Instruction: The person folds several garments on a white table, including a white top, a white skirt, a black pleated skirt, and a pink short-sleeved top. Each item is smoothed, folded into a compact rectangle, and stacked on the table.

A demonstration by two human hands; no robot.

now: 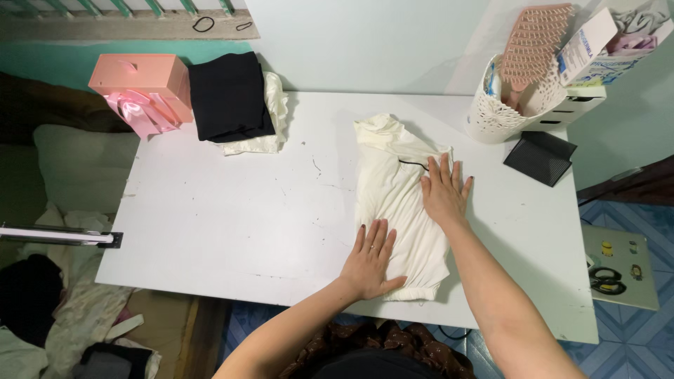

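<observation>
Cream garment (393,210), folded into a long strip right of centre on the white worktop (232,217), is pinned flat by left hand (372,258) near its hem and right hand (444,191) higher up, each grip released, palms spread, apparently to press out creases.

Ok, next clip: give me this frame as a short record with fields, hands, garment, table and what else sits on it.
left hand: flat, palm down on the garment's lower left part
right hand: flat on its right side
cream garment: partly folded, lying lengthwise
white table: bears everything
folded stack: black over cream, far left
pink box: ribboned, beside stack
white basket: holds pink brush
</observation>
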